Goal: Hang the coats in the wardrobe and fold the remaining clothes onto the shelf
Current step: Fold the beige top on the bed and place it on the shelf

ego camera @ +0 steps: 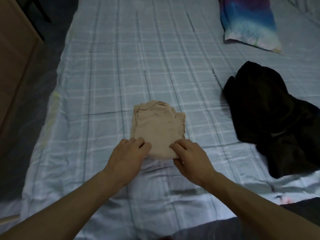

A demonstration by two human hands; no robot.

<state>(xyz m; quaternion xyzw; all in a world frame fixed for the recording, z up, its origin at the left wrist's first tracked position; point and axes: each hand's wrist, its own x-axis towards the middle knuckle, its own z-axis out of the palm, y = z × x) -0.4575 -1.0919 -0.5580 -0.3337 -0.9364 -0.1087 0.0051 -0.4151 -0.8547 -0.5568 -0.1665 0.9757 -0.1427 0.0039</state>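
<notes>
left hand (pixel 128 153) — right hand (pixel 190 156) | grip folded beige garment (pixel 155 125) | on checked sheet (pixel 121 66)

Your left hand (pixel 129 153) and right hand (pixel 192 156) cover the near corners of the folded beige garment (pixel 155 129), so its near edge shows only between them. Your left thumb is out of sight under the hand. Both forearms run off the bottom edge. At 3 o'clock the black garment (pixel 273 122) is cut by the right edge and too dark to tell its kind. At 1 o'clock the pillow (pixel 249 23) is cut by the top edge. At 9 o'clock a wooden panel (pixel 13 66) runs off the left edge. At 5 o'clock a pinkish print (pixel 284 199) is too blurred to read.
</notes>
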